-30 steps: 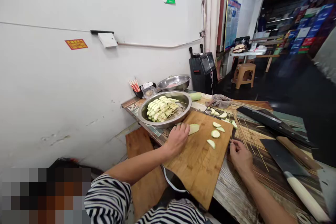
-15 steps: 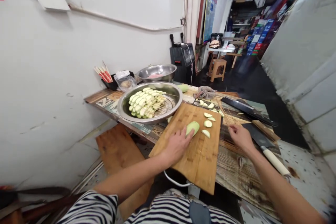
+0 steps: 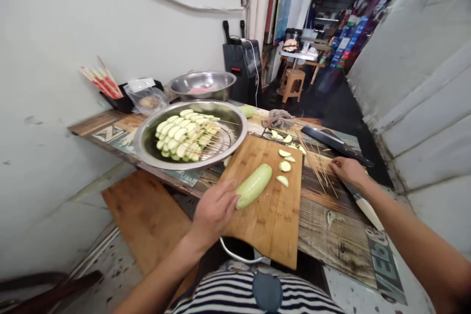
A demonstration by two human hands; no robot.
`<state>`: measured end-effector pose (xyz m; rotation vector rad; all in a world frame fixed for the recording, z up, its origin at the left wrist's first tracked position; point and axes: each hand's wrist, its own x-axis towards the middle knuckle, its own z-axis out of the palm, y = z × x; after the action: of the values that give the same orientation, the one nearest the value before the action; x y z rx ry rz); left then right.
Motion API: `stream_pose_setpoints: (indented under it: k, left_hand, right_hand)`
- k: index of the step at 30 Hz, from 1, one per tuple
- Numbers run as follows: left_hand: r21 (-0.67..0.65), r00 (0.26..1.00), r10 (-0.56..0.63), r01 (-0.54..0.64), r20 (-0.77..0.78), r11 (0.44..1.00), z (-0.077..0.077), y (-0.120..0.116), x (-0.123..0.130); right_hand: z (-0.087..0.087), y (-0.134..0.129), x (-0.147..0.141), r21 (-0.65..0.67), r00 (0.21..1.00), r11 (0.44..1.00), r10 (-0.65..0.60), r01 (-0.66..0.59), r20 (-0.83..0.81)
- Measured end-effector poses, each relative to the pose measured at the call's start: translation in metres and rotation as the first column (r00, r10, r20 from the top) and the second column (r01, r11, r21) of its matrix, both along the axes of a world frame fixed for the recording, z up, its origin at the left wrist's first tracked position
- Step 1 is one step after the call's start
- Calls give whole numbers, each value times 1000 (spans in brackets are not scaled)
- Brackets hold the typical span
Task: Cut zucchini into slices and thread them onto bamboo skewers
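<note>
A pale green zucchini (image 3: 254,186) lies slantwise on the wooden cutting board (image 3: 274,228). My left hand (image 3: 217,206) grips its near end between thumb and fingers. Several cut zucchini slices (image 3: 284,166) rest on the board's far right part. My right hand (image 3: 348,171) is on the table right of the board, its fingers curled together; what they hold, if anything, is hidden. Beneath this hand and forearm shows a cleaver with a pale handle (image 3: 370,213). Just left of the hand, loose bamboo skewers (image 3: 319,169) are spread on the table.
A steel basin (image 3: 191,164) with skewered zucchini slices (image 3: 180,135) stands left of the board. Behind it are another steel bowl (image 3: 202,83) and a black speaker (image 3: 241,66). A long black knife (image 3: 336,146) and a crumpled cloth (image 3: 278,119) lie farther back on the table.
My left hand has slid toward the zucchini's near end, and more of the zucchini shows. My right hand has left the skewers and moved right, over the cleaver. The view has tilted down.
</note>
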<state>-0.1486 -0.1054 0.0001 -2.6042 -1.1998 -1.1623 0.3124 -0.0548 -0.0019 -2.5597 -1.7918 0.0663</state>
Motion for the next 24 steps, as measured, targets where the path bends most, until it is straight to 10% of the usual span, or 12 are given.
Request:
stream_pose_setpoints:
  k: [10,24]
  left_hand:
    - [-19,961,253,-253,115,967,2,-3,-47]
    - [-8,976,215,-215,41,977,13,-7,-44]
  right_hand:
    - [34,-73,65,31,944,947,-320,319,73]
    - [-8,-134,7,43,990,989,-141,141,-9]
